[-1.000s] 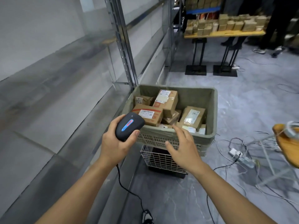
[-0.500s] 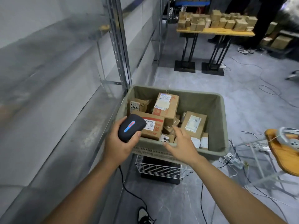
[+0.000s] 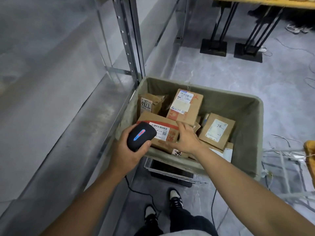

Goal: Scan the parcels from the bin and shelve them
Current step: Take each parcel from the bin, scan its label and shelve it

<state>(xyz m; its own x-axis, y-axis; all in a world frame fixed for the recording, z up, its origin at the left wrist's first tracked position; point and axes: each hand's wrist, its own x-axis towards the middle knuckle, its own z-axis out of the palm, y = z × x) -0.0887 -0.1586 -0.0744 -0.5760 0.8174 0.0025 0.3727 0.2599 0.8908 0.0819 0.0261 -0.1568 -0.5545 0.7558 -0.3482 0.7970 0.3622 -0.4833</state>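
Observation:
A grey-green bin stands in front of me, filled with several cardboard parcels. My left hand grips a black barcode scanner over the bin's near left corner. Just beyond the scanner lies a flat parcel with a red band and a white barcode label. My right hand reaches into the bin with fingers extended, touching that parcel's right edge. Behind it an upright labelled box leans. A parcel marked 7786 lies to the right, and another stands at the back left.
A grey metal shelf rack with a perforated upright runs along my left. A wire basket sits under the bin. Cables cover the floor at right. Black table legs stand farther off. My shoes show below.
I have stepped closer and look further down. My right hand moved from the bin's near rim into the bin, onto the red-banded parcel. The scanner came forward over the bin's corner.

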